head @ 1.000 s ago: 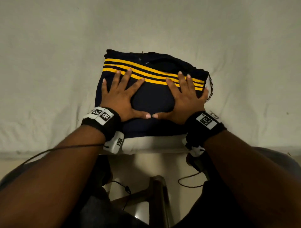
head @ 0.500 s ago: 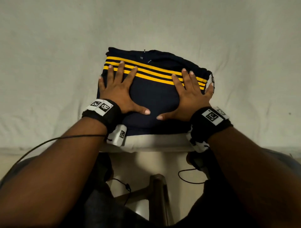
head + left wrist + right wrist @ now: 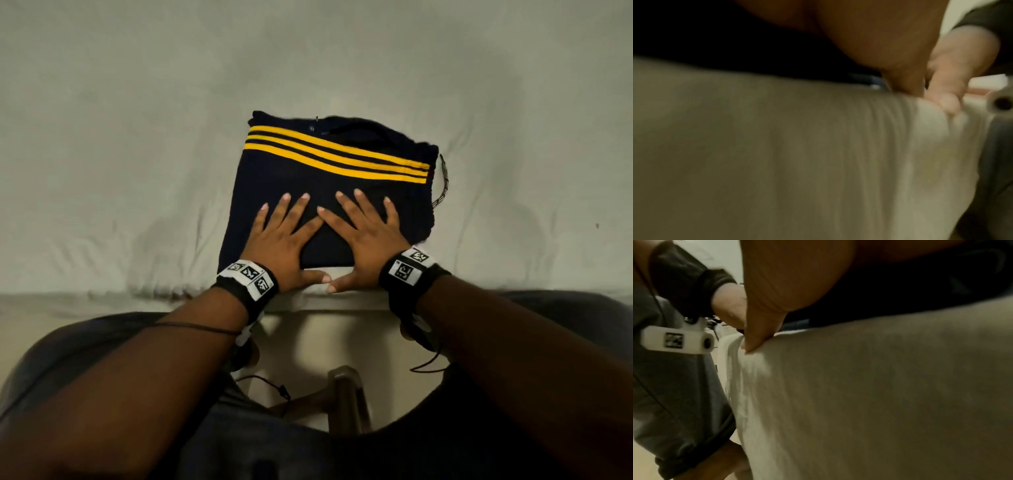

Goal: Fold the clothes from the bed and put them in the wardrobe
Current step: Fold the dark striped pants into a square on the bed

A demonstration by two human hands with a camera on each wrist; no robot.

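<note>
White bed sheet point(image 3: 137, 171), folded navy garment point(image 3: 329, 192) under both flat hands

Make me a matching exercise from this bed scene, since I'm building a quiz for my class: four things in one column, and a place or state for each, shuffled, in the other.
Things:
1. folded navy garment with three yellow stripes
2. left hand
3. right hand
4. pale wrinkled bed sheet

Places or states:
A. flat with fingers spread, on the garment's right half
B. spread under the garment
C. lying folded near the bed's front edge
D. flat with fingers spread, on the garment's left half

Pairs: 1-C, 2-D, 3-A, 4-B
</note>
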